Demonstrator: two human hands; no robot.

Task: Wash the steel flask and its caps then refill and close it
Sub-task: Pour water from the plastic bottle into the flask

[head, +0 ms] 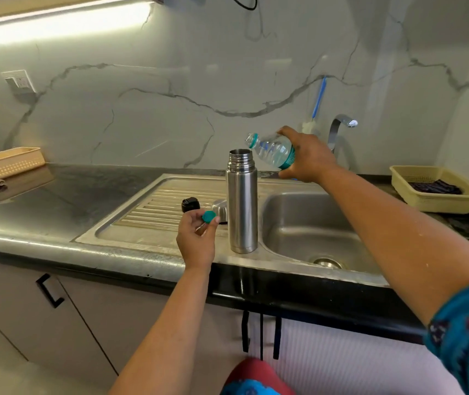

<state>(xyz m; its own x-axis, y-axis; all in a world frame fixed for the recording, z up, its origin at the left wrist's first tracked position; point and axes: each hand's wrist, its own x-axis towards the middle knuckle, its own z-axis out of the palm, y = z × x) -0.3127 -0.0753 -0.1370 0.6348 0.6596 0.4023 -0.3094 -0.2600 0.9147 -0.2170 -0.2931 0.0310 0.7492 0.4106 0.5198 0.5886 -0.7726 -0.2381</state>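
The flask (242, 205) stands open on the sink's edge, so the washing looks done and you are at the filling part. Your right hand (306, 156) grips the tilted water bottle (273, 149) near its mouth. Your left hand (197, 238) pinches the green bottle cap (209, 216). The black cap (190, 204) and steel cup (220, 209) wait on the drainboard (153, 206), still to go on. Nothing blocks you.

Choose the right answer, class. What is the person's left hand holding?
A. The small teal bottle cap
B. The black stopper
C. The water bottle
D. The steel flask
A: the left hand pinches the small teal bottle cap at its fingertips, while the black stopper sits on the draining board, the steel flask stands free, and the right hand grips the tilted water bottle.
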